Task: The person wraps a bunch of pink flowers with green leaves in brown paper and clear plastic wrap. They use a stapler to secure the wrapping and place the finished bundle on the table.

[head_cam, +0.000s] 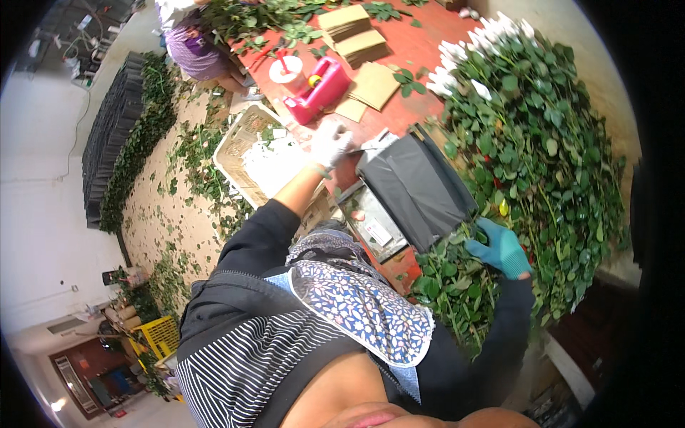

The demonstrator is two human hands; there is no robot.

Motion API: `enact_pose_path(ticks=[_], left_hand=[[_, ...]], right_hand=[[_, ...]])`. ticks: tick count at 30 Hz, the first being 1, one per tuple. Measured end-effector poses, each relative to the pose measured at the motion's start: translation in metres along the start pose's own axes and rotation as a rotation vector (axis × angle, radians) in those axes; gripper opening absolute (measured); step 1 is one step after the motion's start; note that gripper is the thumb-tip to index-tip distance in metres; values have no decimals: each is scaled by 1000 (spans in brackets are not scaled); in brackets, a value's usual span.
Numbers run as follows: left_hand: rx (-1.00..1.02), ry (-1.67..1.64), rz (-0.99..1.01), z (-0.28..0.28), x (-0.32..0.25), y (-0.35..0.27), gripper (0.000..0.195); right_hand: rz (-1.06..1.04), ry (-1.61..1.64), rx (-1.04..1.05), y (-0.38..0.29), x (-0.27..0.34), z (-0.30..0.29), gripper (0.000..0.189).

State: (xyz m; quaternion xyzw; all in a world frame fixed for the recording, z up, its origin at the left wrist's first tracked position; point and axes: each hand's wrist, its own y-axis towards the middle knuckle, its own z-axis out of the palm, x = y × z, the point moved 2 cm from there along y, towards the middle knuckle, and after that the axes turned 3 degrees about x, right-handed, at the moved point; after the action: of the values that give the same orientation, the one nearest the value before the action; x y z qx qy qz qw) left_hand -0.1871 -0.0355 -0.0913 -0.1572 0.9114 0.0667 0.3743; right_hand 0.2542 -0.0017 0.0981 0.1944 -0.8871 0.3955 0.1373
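My left hand [330, 144], in a white glove, has its fingers curled at the table's edge. A small dark strip shows at its fingertips, but I cannot tell if it is gripped. My right hand [500, 247], in a teal glove, has thumb and fingers around leafy stems [452, 273] at the lower end of a black wrapper [412, 187]. The wrapper lies over a metal tray or frame [377, 232] between my hands. A pale bundled end [380, 142] shows at the wrapper's far side.
A pink tape dispenser [321, 91], a lidded cup [286, 72] and brown cardboard sheets [369, 91] lie on the red table [299, 45]. White-capped flower stems [524, 134] are heaped at right. A plastic crate [241, 155] stands at left; another person [195, 48] is beyond.
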Motion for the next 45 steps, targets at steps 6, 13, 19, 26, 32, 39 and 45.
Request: enact_pose_path(ticks=[6, 13, 19, 26, 32, 39, 45], left_hand=[[-304, 106, -111, -89, 51, 49, 32], [294, -256, -456, -55, 109, 124, 48], [482, -347, -261, -34, 94, 120, 43], [278, -1133, -197, -102, 26, 15, 20], [547, -1163, -852, -192, 82, -173, 10], [622, -1101, -718, -160, 114, -175, 8], [647, -904, -778, -129, 152, -190, 9]], right_hand=[[-98, 240, -524, -78, 22, -49, 70], [-102, 286, -361, -49, 162, 14, 54], [-182, 440, -216, 12, 205, 78, 47], [-210, 398, 48, 59, 261, 97, 42], [-195, 758, 135, 116, 227, 168, 38], [-97, 1787, 2, 270, 254, 164, 42], [287, 1711, -33, 317, 254, 207, 22]])
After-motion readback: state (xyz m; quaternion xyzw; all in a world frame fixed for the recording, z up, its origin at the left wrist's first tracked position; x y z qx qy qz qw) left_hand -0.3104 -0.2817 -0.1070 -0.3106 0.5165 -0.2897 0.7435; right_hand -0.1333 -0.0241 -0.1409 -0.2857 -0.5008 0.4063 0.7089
